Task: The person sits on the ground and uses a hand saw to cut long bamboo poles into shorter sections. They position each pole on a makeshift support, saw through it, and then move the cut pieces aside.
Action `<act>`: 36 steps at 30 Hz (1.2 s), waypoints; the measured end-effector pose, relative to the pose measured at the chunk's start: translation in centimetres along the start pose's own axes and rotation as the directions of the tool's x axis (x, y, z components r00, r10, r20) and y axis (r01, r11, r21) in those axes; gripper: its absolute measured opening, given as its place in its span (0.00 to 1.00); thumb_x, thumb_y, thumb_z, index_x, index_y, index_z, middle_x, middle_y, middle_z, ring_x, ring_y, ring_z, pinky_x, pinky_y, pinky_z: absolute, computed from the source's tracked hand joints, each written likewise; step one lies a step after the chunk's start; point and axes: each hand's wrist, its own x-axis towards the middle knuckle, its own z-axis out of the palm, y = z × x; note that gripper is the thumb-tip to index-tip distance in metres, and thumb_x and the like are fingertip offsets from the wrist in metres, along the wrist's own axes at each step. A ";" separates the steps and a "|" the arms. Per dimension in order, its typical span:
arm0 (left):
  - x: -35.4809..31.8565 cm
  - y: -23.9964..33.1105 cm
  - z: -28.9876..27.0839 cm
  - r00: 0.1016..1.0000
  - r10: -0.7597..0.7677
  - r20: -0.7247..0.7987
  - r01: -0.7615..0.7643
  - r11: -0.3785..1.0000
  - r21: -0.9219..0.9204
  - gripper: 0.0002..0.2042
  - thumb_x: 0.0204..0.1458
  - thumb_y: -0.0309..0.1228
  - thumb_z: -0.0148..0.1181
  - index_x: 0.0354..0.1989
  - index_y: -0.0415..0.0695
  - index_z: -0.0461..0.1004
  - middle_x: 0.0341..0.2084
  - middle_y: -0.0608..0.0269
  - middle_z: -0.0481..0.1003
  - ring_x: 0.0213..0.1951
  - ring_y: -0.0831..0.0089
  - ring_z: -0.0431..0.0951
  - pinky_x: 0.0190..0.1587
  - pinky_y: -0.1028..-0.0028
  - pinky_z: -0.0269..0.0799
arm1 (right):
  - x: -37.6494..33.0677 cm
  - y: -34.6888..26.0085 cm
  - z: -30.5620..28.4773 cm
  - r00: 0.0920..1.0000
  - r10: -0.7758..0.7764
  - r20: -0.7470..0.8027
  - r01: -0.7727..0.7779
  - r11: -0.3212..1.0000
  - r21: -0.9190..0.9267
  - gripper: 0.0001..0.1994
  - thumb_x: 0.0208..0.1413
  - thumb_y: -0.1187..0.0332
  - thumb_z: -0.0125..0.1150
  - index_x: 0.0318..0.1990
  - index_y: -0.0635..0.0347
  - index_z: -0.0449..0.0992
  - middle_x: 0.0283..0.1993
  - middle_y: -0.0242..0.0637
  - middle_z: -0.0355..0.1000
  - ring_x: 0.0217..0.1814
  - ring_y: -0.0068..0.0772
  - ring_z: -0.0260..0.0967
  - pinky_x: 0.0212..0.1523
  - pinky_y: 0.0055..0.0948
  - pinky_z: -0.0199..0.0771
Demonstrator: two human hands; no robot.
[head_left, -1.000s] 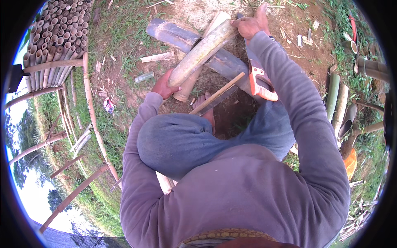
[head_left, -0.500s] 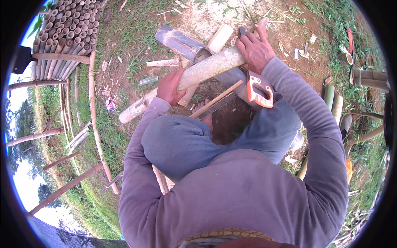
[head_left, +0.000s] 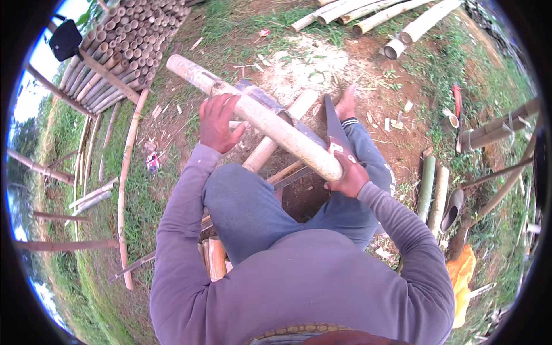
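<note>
A pale bamboo pole (head_left: 276, 123) slants from the far left down to the near right, above my legs. My right hand (head_left: 352, 175) is wrapped round its near end. Beside the pole's middle, my left hand (head_left: 218, 122) has its fingers spread, with the fingertips at the pole's edge; whether they touch it I cannot tell. A hand saw (head_left: 335, 123) rests along my right leg, blade pointing away, its orange handle partly hidden by my right hand. Beneath the pole lie a dark, wider bamboo piece (head_left: 253, 89) and a light bamboo length (head_left: 261, 152), crossing each other.
A stack of cut bamboo (head_left: 129, 46) stands at the far left behind a bamboo rail (head_left: 129, 190). Long bamboo poles (head_left: 374, 20) lie at the far right. Shorter pieces (head_left: 426, 187) and a yellow-orange bag (head_left: 460, 276) are at my right. Sawdust (head_left: 305, 63) covers the ground ahead.
The bamboo pole has swung round: its left end now points away and its right end is near me. My left hand has loosened from it, my right hand has come nearer, and the view has shifted.
</note>
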 end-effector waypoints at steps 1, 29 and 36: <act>-1.1 -1.1 -0.3 0.998 -0.057 -0.004 0.057 0.997 -0.042 0.40 0.47 0.39 0.77 0.71 0.47 0.67 0.65 0.54 0.71 0.68 0.52 0.68 0.73 0.48 0.56 | -0.8 -0.3 0.5 0.966 0.160 0.202 -0.179 0.980 0.082 0.48 0.39 0.45 0.83 0.67 0.60 0.72 0.57 0.54 0.81 0.59 0.57 0.80 0.61 0.45 0.78; 23.8 -18.5 -9.2 0.930 -0.330 -0.160 0.216 0.846 -0.487 0.19 0.62 0.26 0.65 0.61 0.37 0.75 0.48 0.57 0.78 0.45 0.68 0.78 0.51 0.70 0.75 | -45.2 -21.9 -59.8 -0.240 -0.492 -0.837 -0.438 0.824 -0.359 0.30 0.67 0.48 0.67 0.68 0.56 0.69 0.60 0.51 0.77 0.57 0.48 0.80 0.58 0.50 0.82; 19.4 -11.5 1.7 0.948 -0.152 0.279 0.265 0.864 -0.429 0.20 0.53 0.28 0.71 0.54 0.40 0.76 0.36 0.58 0.78 0.34 0.70 0.78 0.38 0.67 0.77 | -21.6 -16.2 -26.7 0.727 -0.602 -0.331 0.219 0.660 -0.719 0.30 0.50 0.54 0.77 0.61 0.47 0.76 0.59 0.41 0.72 0.61 0.50 0.74 0.65 0.55 0.68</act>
